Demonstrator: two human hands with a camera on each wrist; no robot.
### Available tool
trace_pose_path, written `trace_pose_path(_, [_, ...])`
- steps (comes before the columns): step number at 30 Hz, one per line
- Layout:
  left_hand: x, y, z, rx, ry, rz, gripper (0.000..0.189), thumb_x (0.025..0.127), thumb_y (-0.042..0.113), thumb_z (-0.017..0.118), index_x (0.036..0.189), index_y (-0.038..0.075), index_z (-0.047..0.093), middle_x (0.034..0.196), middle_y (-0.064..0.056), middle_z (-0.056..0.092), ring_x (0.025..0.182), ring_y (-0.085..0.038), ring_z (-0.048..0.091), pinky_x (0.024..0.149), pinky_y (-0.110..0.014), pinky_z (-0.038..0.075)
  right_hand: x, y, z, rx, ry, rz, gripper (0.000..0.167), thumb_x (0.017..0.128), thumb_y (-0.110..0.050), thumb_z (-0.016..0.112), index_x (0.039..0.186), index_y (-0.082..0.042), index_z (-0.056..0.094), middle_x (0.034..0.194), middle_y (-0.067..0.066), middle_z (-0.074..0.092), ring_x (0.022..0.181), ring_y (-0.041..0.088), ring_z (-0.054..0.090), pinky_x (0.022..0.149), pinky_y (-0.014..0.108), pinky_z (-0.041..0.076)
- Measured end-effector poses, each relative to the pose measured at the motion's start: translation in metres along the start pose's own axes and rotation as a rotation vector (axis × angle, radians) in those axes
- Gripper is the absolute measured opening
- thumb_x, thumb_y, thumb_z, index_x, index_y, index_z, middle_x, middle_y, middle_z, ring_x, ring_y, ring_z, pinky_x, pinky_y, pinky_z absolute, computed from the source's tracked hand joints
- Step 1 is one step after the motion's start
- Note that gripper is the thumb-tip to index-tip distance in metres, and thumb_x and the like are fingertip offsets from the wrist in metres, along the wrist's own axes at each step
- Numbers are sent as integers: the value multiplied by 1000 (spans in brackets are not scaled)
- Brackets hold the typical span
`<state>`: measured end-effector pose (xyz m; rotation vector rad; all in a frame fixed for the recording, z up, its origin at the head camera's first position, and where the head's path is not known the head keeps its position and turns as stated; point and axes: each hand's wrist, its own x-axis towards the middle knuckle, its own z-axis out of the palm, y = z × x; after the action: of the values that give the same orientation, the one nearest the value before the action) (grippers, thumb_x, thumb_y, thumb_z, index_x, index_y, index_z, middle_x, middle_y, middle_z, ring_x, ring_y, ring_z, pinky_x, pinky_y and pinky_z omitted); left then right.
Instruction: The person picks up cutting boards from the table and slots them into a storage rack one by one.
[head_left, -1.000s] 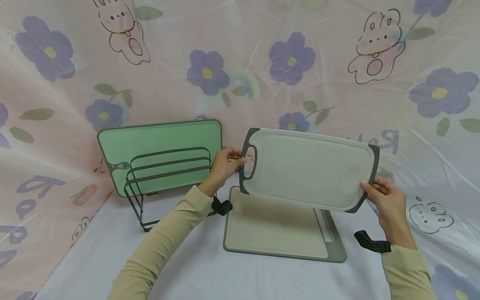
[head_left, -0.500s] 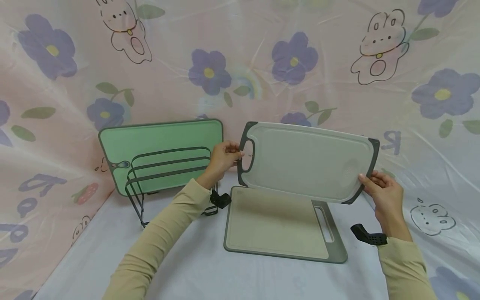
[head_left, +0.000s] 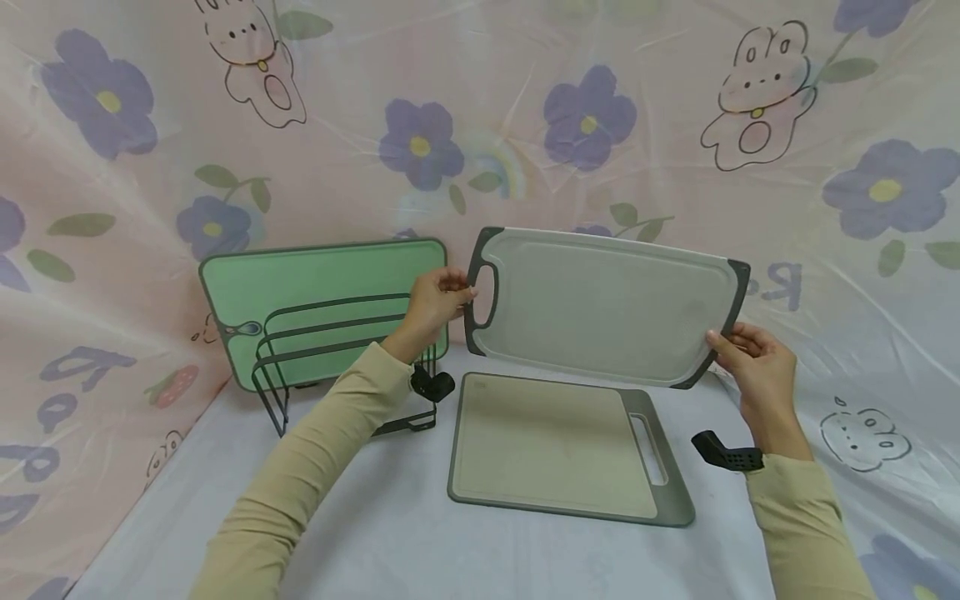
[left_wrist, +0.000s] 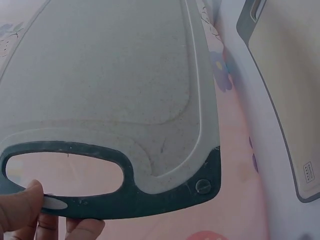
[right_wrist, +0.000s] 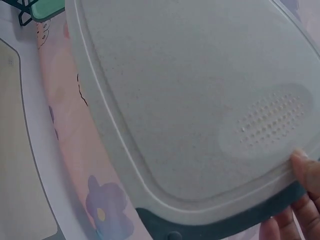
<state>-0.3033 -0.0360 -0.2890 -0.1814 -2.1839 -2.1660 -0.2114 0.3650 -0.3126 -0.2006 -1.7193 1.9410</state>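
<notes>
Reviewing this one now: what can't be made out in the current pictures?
- Head view: lower front of the wire rack, behind the left sleeve.
- Head view: part of the green board's right side, behind the left hand.
- Left wrist view: the printed mark on the beige board, too small to read.
- All views: the grey board's back, turned away.

The left hand (head_left: pixel 433 302) and the right hand (head_left: pixel 759 367) are higher in the head view and slightly further left than a second ago, raising the grey board (head_left: pixel 603 304) between them. Its lower edge no longer covers the beige board's (head_left: pixel 551 450) far edge, now fully visible below the hands. The left hand now covers more of the green board's (head_left: pixel 330 271) right end.
</notes>
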Motion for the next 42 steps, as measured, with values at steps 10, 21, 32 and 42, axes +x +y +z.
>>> trace_pose_path(10, [4, 8, -14, -7, 6, -26, 27, 89, 0, 68, 115, -3, 60, 96, -7, 59, 80, -16, 59, 77, -34, 55, 6, -5, 15, -11, -37, -4, 24, 78, 0, 80, 93, -7, 63, 81, -2, 64, 68, 6, 62, 58, 16, 53])
trace_pose_path(21, [6, 15, -30, -51, 37, -63, 28, 91, -1, 66, 118, -3, 59, 103, -8, 57, 101, -24, 59, 88, -37, 52, 16, -4, 38, -39, -57, -29, 26, 79, 2, 78, 96, -6, 60, 80, -3, 63, 68, 5, 60, 58, 16, 53])
trace_pose_path(32, [8, 15, -45, -85, 72, -64, 24, 91, 1, 67, 113, 1, 59, 104, -7, 56, 97, -20, 59, 91, -37, 50, 22, 0, 61, -24, -72, -31, 23, 81, 5, 76, 95, -5, 60, 80, -2, 62, 67, 5, 61, 59, 17, 54])
trace_pose_path(42, [10, 16, -58, -118, 106, -91, 25, 91, 1, 67, 114, 1, 59, 104, -5, 56, 97, -20, 59, 91, -35, 50, 32, 3, 78, -61, -103, -18, 24, 82, 2, 76, 98, -6, 59, 85, -1, 60, 73, 7, 59, 62, 17, 54])
